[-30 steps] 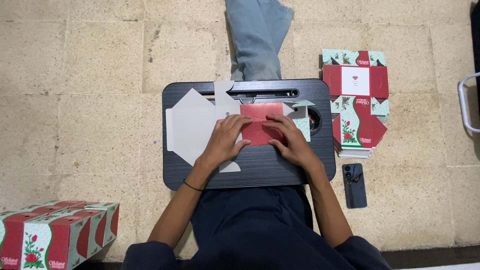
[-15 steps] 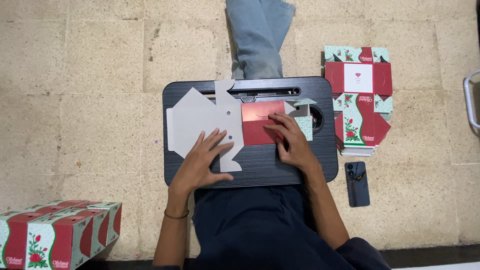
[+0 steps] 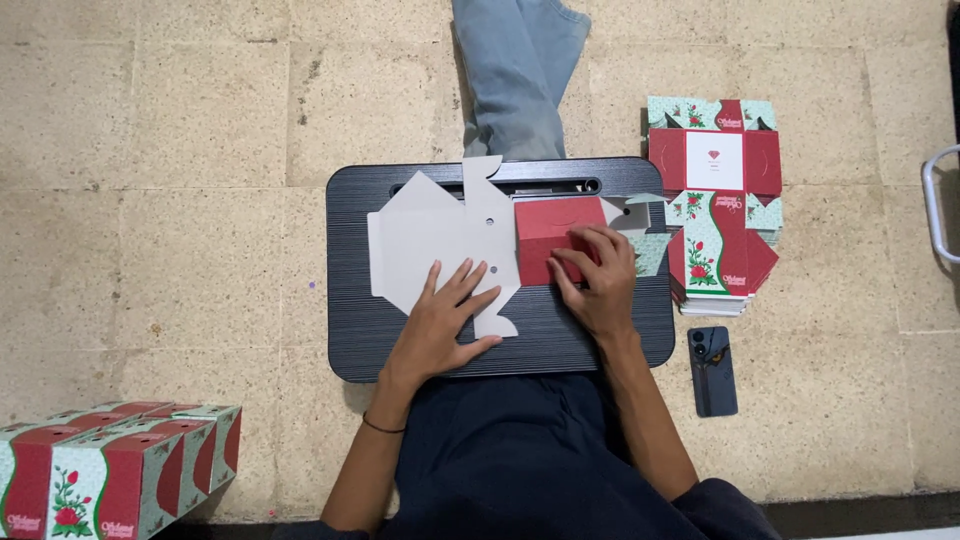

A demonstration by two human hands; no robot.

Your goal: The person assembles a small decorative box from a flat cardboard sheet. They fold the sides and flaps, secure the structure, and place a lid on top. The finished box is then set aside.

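Note:
A flat cardboard box blank lies grey side up on a black lap tray. Its right part is folded over, showing a red panel. My left hand lies flat, fingers spread, on the lower grey part of the blank. My right hand presses down on the red folded panel with its fingers bent. Neither hand grips anything.
A stack of flat printed blanks, red and pale green with roses, lies right of the tray. A dark phone rests on the floor below it. Assembled boxes stand at lower left. A stretched leg in jeans lies beyond the tray.
My left hand slid down and left off the red panel onto the grey part. The grey flap has opened out flat. My right hand stays on the red fold.

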